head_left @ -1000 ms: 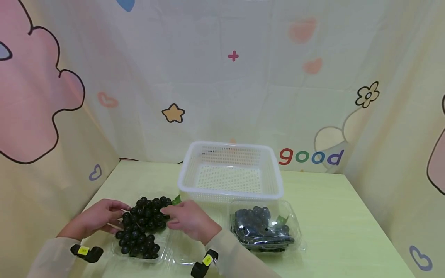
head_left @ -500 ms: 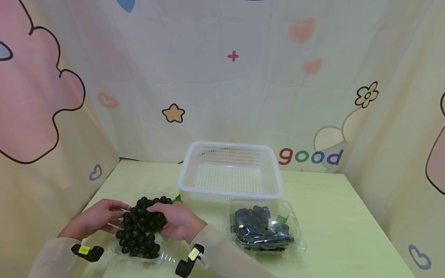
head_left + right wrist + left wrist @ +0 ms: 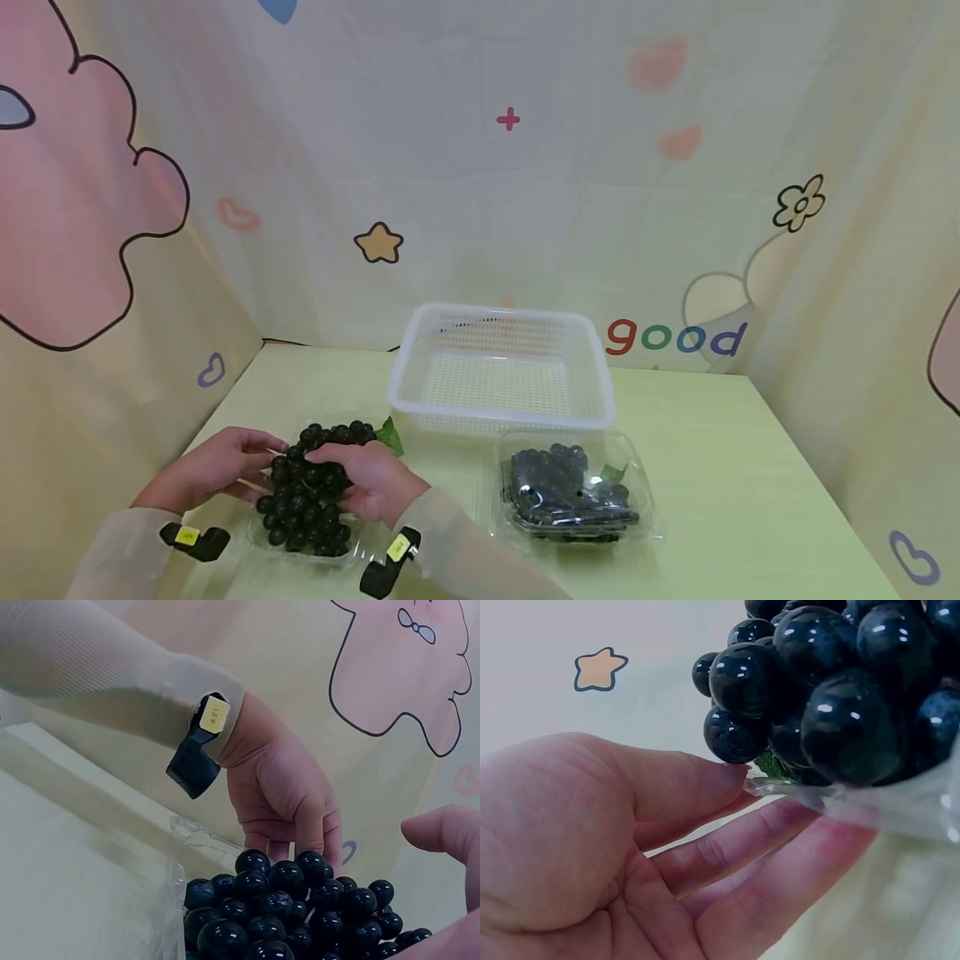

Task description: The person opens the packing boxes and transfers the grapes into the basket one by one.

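A bunch of shiny black grapes (image 3: pixel 300 500) lies in an opened clear plastic clamshell box (image 3: pixel 356 546) at the front left. A green leaf (image 3: pixel 390 436) sticks out at the bunch's back right. My left hand (image 3: pixel 660 832) pinches the box's edge, thumb on top and fingers beneath, close below the grapes in the left wrist view. My right hand (image 3: pixel 384 483) grips the bunch from the right, its thumb (image 3: pixel 330 454) reaching across the grapes. Its other fingers are mostly hidden; in the right wrist view only its thumb side shows, at the right edge.
A white perforated plastic basket (image 3: pixel 502 422) stands at the back middle of the table (image 3: pixel 712 483). In front of it, a closed clear box (image 3: pixel 573 492) holds another bunch of dark grapes with a leaf. A printed curtain (image 3: pixel 480 167) hangs behind and at both sides.
My right hand has moved left, further over the grapes, and its thumb now lies across the bunch. The leaf shows more fully. My left hand keeps its place at the box's edge.
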